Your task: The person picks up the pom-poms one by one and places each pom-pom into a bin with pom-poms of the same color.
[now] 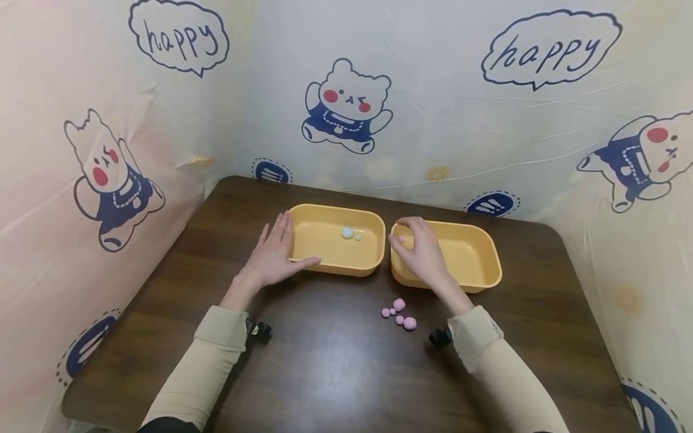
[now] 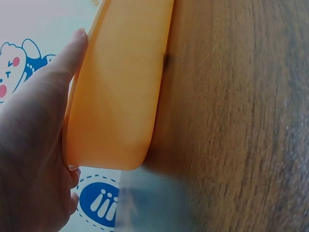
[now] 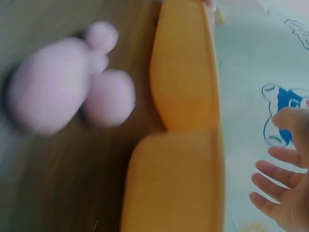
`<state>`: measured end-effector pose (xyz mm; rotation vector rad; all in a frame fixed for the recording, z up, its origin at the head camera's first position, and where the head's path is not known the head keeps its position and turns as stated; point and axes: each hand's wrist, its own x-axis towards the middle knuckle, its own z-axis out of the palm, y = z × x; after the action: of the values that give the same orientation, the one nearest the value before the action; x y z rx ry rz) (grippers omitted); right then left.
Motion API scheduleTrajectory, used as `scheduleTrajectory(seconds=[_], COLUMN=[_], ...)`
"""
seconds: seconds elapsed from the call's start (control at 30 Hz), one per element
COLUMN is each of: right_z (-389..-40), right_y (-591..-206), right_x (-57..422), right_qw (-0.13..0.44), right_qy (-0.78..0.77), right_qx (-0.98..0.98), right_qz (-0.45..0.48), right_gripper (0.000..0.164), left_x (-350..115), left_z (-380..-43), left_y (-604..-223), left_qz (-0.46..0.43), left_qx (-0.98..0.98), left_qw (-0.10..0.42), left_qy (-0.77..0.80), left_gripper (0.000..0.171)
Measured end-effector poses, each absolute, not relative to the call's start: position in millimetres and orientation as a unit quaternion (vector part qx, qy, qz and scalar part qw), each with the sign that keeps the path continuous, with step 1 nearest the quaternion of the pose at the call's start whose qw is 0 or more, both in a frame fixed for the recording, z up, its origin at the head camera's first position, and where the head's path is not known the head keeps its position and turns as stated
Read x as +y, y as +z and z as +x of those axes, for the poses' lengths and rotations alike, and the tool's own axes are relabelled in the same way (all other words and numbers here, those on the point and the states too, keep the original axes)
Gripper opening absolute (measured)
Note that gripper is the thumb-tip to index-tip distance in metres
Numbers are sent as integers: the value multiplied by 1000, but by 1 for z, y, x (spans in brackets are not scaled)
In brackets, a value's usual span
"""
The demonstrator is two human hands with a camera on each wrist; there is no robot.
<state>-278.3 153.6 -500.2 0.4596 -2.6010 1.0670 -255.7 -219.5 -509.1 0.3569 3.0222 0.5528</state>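
My left hand [image 1: 273, 252] rests against the left end of a yellow tray [image 1: 346, 269], fingers straight along the side and thumb along the front rim. Inside that tray lie a larger pale blue ball [image 1: 347, 233] and a small one [image 1: 358, 237]. Over the left part of a second yellow tray [image 1: 476, 285] is my right hand [image 1: 425, 252]. In the right wrist view its fingers [image 3: 277, 186] are spread, with no ball showing between them. A small pink ball [image 1: 402, 239] shows between thumb and forefinger in the head view, against the tray's inside.
Several pink balls [image 1: 409, 323] of different sizes lie on the dark wooden table [image 1: 325, 373] in front of the right tray. The two trays stand side by side with a narrow gap. Behind the table hangs a printed sheet [image 1: 433, 120] with cartoon bears.
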Motion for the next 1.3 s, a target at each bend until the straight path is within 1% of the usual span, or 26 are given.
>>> scheduleTrajectory(seconds=[0.13,0.2,0.3,0.37,0.53,0.67,0.87,1.07,1.3], right_z=[-249,-242,-237,-236,-234,-231,-225,-226,-227], right_y=[-476,-475,-480,-484,-495,-503,-512,-513,-514], right_x=[168,177,190,198,218,234,259,280,298], right_qw=[120,111,104,107,132,137,131,125,110], right_qy=[356,338,312,296,253,231,207,182,163], right_qx=[-916,-925,-936,-940,-949,-953,-962,-968,-975], right_qz=[139,131,127,129,136,138,122,122,102], right_gripper=[53,62,74,79,87,92,94,92,91], left_x=[-218,-218,-217,-217,-218,-220,-222,-223,-215], left_z=[-256,-256,-256,-257,-257,-255,-254,-257,-253], left_y=[-509,-508,-508,-509,-509,-507,-505,-506,-500], left_qz=[116,117,117,117,116,110,110,112,127], left_qx=[976,976,976,976,976,977,974,975,967], left_qw=[24,24,26,27,26,26,30,31,18], left_qy=[180,180,181,181,182,182,194,188,221], left_gripper=[137,136,136,137,137,136,135,136,130])
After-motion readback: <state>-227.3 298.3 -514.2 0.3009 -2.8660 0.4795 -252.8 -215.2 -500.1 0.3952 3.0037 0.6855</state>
